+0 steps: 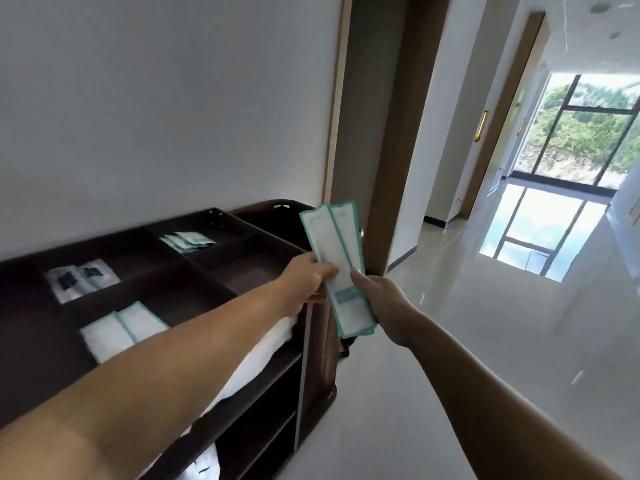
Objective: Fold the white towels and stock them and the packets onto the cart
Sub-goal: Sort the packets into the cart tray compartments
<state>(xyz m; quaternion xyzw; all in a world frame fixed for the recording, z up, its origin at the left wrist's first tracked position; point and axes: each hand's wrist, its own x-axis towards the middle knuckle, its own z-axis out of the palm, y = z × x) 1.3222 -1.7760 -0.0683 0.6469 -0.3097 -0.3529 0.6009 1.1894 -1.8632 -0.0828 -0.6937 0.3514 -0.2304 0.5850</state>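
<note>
Both hands pinch a fanned stack of long packets [337, 268] above the cart's [242, 223] end: left hand [306, 277] thumb-over at mid-length, right hand [379, 296] alongside; we should square the edges between the fingertips, then lower them into an open compartment.

White wall [156, 98], brown door frame [391, 133], glossy pale floor [450, 341], bright corridor window [581, 133].

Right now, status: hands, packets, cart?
Left hand and right hand both grip teal-edged packets, held above cart end. Three top compartments already stocked. Folded white towels on shelf below. Nothing blocking.
</note>
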